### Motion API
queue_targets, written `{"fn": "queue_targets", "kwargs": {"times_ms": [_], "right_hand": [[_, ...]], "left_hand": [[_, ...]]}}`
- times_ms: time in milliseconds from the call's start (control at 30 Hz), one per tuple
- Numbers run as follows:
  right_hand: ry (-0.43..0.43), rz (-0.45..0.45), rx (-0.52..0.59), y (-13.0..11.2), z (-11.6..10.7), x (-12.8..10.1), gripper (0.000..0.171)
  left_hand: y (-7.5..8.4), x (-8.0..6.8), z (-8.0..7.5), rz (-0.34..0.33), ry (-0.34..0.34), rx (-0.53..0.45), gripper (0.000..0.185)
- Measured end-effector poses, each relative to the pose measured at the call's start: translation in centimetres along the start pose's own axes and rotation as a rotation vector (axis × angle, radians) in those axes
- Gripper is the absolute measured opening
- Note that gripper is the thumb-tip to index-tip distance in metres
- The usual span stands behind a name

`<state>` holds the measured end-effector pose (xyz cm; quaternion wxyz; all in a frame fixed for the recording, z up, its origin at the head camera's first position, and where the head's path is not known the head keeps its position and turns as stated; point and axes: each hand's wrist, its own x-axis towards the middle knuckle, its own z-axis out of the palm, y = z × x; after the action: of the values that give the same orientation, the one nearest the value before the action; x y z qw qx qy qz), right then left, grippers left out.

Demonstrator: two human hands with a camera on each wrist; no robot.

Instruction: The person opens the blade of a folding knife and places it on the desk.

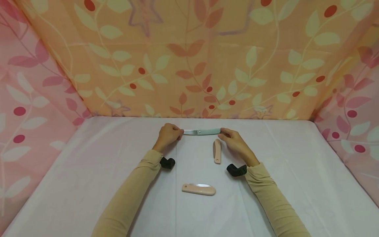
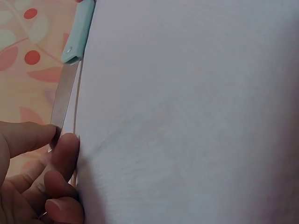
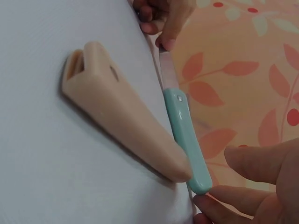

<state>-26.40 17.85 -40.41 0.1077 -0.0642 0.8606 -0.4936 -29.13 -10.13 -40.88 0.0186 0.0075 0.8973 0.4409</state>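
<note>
An unfolded folding knife with a mint-green handle [image 1: 209,132] lies crosswise near the table's far edge, its blade [image 1: 190,132] pointing left. My left hand [image 1: 170,135] pinches the blade's tip between thumb and fingers, seen closely in the left wrist view. At the handle's right end, my right hand [image 1: 235,141] touches the butt with its fingertips, while the thumb [image 3: 254,163] stands apart from the handle. Just in front of that hand is a beige folding knife [image 1: 217,151], folded. Another beige folding knife [image 1: 198,189] lies nearer to me, with a strip of its blade showing.
White cloth covers the table [image 1: 133,197]. A patterned orange curtain [image 1: 189,65] hangs right behind its far edge, and pink patterned curtains [image 1: 26,131] flank both sides. Black wrist cameras [image 1: 237,170] sit at both cuffs.
</note>
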Motion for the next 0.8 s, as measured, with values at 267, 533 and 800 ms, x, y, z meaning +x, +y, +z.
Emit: {"fn": "queue_targets", "kwargs": {"times_ms": [267, 533, 800], "right_hand": [[-0.008, 0.0, -0.027, -0.15, -0.17, -0.15, 0.057], [0.006, -0.017, -0.046, -0.03, -0.52, -0.13, 0.057], [0.016, 0.009, -0.056, -0.43, -0.77, -0.51, 0.058]], "left_hand": [[0.07, -0.08, 0.05, 0.022, 0.039, 0.034, 0.023], [0.05, -0.2, 0.11, 0.013, 0.053, -0.011, 0.027], [-0.11, -0.33, 0.28, 0.031, 0.057, -0.013, 0.029]]}}
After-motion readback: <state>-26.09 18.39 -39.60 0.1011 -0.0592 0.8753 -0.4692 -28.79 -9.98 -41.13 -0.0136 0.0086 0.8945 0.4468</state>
